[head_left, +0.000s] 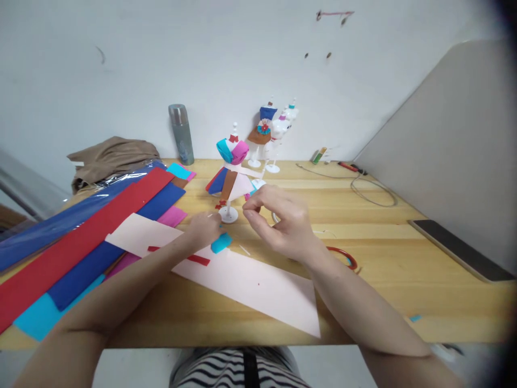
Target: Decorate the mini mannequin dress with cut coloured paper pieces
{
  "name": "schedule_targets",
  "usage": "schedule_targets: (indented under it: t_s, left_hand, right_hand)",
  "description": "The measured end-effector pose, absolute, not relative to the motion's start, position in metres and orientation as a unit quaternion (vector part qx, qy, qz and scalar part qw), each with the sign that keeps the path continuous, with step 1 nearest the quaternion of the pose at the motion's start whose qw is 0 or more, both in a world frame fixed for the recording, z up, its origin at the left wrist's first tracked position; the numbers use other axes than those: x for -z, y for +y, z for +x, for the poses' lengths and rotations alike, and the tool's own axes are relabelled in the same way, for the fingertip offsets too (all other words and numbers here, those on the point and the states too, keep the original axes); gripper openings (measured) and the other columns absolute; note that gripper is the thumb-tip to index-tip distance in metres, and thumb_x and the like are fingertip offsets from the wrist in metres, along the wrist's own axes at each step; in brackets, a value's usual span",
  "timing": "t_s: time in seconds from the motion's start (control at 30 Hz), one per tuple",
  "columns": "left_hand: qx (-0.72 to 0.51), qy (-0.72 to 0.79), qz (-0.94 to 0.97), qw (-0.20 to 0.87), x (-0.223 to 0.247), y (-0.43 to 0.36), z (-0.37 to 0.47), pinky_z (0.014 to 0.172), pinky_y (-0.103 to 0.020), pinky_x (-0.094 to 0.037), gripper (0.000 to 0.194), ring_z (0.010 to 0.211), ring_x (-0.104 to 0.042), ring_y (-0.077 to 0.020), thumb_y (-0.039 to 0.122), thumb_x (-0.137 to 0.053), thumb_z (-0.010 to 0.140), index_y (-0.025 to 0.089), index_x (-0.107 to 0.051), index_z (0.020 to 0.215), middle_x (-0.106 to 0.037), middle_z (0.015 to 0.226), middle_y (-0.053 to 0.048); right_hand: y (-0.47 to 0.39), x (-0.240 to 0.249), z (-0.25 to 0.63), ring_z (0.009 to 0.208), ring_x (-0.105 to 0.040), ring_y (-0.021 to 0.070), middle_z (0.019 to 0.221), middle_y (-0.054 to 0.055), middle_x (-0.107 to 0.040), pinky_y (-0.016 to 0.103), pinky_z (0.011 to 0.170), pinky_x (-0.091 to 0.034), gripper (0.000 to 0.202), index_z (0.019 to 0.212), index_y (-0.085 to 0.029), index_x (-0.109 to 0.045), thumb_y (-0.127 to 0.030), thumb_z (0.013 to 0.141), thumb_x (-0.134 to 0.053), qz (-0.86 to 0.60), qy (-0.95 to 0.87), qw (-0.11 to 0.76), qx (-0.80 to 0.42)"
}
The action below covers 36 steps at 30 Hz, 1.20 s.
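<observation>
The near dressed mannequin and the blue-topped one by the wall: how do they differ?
The near mannequin wears a turquoise and pink top; the rear mannequin, a blue one. The near mannequin's skirt has several colours; the rear mannequin's is mainly brown. Both have white stands.

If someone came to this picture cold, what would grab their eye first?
Probably the small white mannequin in a multicoloured paneled dress, standing upright just beyond the bare left hand and bare right hand. Next might come the long, flat, bright red strip slanting across the left side, then the long pale pink sheet lying nearer the camera wearer.
</observation>
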State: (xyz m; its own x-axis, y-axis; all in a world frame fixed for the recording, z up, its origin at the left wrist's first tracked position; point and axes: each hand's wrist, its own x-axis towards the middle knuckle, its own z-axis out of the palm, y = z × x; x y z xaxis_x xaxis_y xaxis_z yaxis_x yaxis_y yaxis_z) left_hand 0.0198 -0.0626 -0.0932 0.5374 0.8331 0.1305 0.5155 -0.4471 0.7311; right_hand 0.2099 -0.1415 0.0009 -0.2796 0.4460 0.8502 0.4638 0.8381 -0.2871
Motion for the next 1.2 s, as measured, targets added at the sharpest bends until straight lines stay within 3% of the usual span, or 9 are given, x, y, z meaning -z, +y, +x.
schedule_targets:
  t_s: [0.2, 0.33, 0.43, 0.5, 0.6, 0.8, 0.9, 1.03, 1.2]
  left_hand:
    - [-0.181, 0.451, 0.802, 0.348, 0.075, -0.069, 0.026, 0.061, -0.033, -0.028, 0.032, 0.062, -0.044, -0.0183, 0.032, -0.074, 0.066, 0.024, -0.045, 0.056, -0.042, 0.058, 0.002]
    - [-0.164, 0.334, 0.741, 0.559, 0.048, -0.082, 0.036, 0.057, -0.028, -0.041, 0.035, 0.059, -0.053, -0.0136, 0.048, -0.071, 0.074, 0.019, -0.052, 0.066, -0.056, 0.063, 0.001]
    - [-0.202, 0.233, 0.626, 0.716, 0.035, -0.086, 0.047, 0.058, -0.024, -0.044, 0.045, 0.060, -0.057, -0.0110, 0.056, -0.079, 0.070, 0.017, -0.057, 0.074, -0.064, 0.072, -0.002]
    - [-0.233, 0.191, 0.577, 0.760, 0.031, -0.084, 0.056, 0.057, -0.023, -0.045, 0.049, 0.059, -0.058, -0.0107, 0.056, -0.084, 0.067, 0.016, -0.057, 0.075, -0.065, 0.071, -0.002]
    - [-0.265, 0.160, 0.532, 0.788, 0.029, -0.078, 0.069, 0.057, -0.024, -0.047, 0.044, 0.056, -0.059, -0.0114, 0.047, -0.086, 0.067, 0.015, -0.056, 0.073, -0.065, 0.068, -0.002]
    - [-0.251, 0.177, 0.523, 0.795, 0.029, -0.072, 0.084, 0.057, -0.024, -0.046, 0.020, 0.060, -0.061, -0.0139, 0.027, -0.073, 0.075, 0.013, -0.058, 0.077, -0.065, 0.066, -0.004]
    - [-0.237, 0.180, 0.524, 0.798, 0.032, -0.067, 0.085, 0.050, -0.023, -0.042, 0.028, 0.057, -0.060, -0.0141, 0.036, -0.074, 0.075, 0.013, -0.060, 0.083, -0.068, 0.076, -0.006]
    - [-0.229, 0.169, 0.506, 0.814, 0.034, -0.059, 0.080, 0.048, -0.025, -0.044, 0.050, 0.063, -0.065, -0.0186, 0.054, -0.066, 0.079, 0.013, -0.065, 0.108, -0.072, 0.092, -0.012]
    - [-0.334, 0.177, 0.534, 0.756, 0.033, -0.070, 0.071, 0.051, -0.027, -0.053, 0.067, 0.073, -0.070, -0.0214, 0.064, -0.069, 0.077, 0.017, -0.059, 0.125, -0.066, 0.123, -0.017]
  right_hand:
    - [-0.139, -0.006, 0.222, 0.065, -0.059, 0.0137, 0.069, -0.001, -0.064, 0.030, 0.063, -0.047, 0.017, 0.075, -0.022, -0.060, -0.011, 0.087, -0.057, -0.325, -0.783, 0.526, -0.070]
    - [-0.132, -0.013, 0.234, 0.060, -0.061, 0.0134, 0.076, 0.001, -0.070, 0.030, 0.056, -0.049, 0.012, 0.071, -0.022, -0.062, -0.023, 0.083, -0.065, -0.330, -0.696, 0.573, -0.279]
    - [-0.127, -0.021, 0.247, 0.047, -0.053, 0.0094, 0.097, 0.008, -0.076, 0.026, 0.039, -0.039, 0.020, 0.070, -0.020, -0.059, -0.034, 0.078, -0.071, -0.325, -0.614, 0.548, -0.466]
    - [-0.126, -0.027, 0.255, 0.044, -0.054, 0.0084, 0.107, 0.010, -0.077, 0.024, 0.034, -0.035, 0.025, 0.070, -0.020, -0.058, -0.037, 0.074, -0.076, -0.324, -0.576, 0.501, -0.560]
    - [-0.125, -0.032, 0.265, 0.053, -0.067, 0.0117, 0.107, 0.010, -0.077, 0.021, 0.038, -0.045, 0.025, 0.072, -0.020, -0.059, -0.034, 0.071, -0.080, -0.323, -0.533, 0.458, -0.634]
    - [-0.115, -0.024, 0.278, 0.076, -0.077, 0.0165, 0.091, 0.007, -0.080, 0.019, 0.061, -0.061, 0.024, 0.071, -0.019, -0.064, -0.031, 0.072, -0.084, -0.316, -0.503, 0.439, -0.674]
    - [-0.112, -0.021, 0.282, 0.082, -0.078, 0.0179, 0.087, 0.005, -0.079, 0.020, 0.067, -0.063, 0.023, 0.071, -0.020, -0.067, -0.033, 0.070, -0.086, -0.327, -0.501, 0.444, -0.666]
    - [-0.112, -0.023, 0.289, 0.092, -0.078, 0.0223, 0.090, 0.004, -0.079, 0.027, 0.077, -0.065, 0.021, 0.072, -0.022, -0.068, -0.033, 0.071, -0.085, -0.345, -0.504, 0.490, -0.622]
    - [-0.114, -0.027, 0.294, 0.101, -0.076, 0.0263, 0.092, 0.003, -0.080, 0.035, 0.087, -0.064, 0.020, 0.070, -0.024, -0.068, -0.035, 0.070, -0.084, -0.361, -0.517, 0.516, -0.579]
